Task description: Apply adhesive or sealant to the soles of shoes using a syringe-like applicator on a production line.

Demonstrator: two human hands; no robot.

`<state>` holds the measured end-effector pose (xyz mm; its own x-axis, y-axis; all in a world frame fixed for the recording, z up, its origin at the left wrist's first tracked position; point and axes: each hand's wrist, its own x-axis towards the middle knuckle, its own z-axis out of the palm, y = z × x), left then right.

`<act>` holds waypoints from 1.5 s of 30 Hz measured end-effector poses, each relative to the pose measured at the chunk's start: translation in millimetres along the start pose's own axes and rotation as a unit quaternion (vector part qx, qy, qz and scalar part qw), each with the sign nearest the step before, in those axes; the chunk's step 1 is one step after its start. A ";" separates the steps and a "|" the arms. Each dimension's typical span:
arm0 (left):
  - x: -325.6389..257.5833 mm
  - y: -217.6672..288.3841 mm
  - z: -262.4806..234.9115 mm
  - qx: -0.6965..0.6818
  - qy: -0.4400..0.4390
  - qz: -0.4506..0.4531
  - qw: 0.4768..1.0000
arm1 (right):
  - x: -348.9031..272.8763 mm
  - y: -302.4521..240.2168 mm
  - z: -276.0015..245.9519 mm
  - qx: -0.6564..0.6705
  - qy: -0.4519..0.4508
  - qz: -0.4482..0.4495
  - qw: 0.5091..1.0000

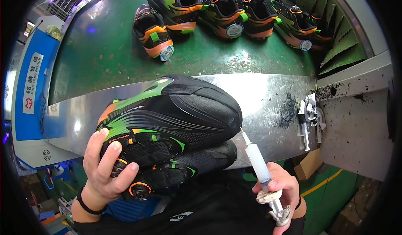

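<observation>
My left hand [102,166] is closed round a black sneaker [197,113] with green and orange trim, its fingers over the laced upper and dial. The shoe lies on its side, its black toe toward the right. A matching second sneaker [213,155] rests against it on my side, with an orange-ringed dial [140,190]. In my right hand [287,182] is a syringe [256,161] with pale whitish contents. Its narrow tip meets the toe edge of the upper sneaker. Whitish wrapping covers the flange and plunger end at my fingers.
Several matching sneakers [222,19] stand at the back of the green belt [104,46]. A metal ledge [268,96] runs before it. Two other syringes [304,132] and crumpled white paper lie at the right, near black smears. A blue-and-white machine panel [35,80] borders the left.
</observation>
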<state>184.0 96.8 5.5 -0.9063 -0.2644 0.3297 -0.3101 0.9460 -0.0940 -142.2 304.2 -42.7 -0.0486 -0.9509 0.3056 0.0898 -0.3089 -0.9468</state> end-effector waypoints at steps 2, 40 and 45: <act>0.3 -2.0 1.2 -0.004 0.000 0.002 1.000 | 0.6 3.0 -0.3 -0.022 -0.020 -0.007 1.000; 164.9 -59.7 54.8 -0.541 0.101 -0.233 0.802 | 13.1 -0.6 -60.3 -0.548 0.036 0.011 0.836; 135.5 -56.0 63.1 -0.495 0.126 -0.257 0.820 | 34.4 25.5 -71.9 -0.646 0.018 0.096 0.757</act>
<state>60.5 -3.8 -3.9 -0.6023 -0.7465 0.2828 -0.1338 0.4436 0.8862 -213.0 264.9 -63.5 -0.1883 -0.9675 0.1685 -0.9477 0.1340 -0.2897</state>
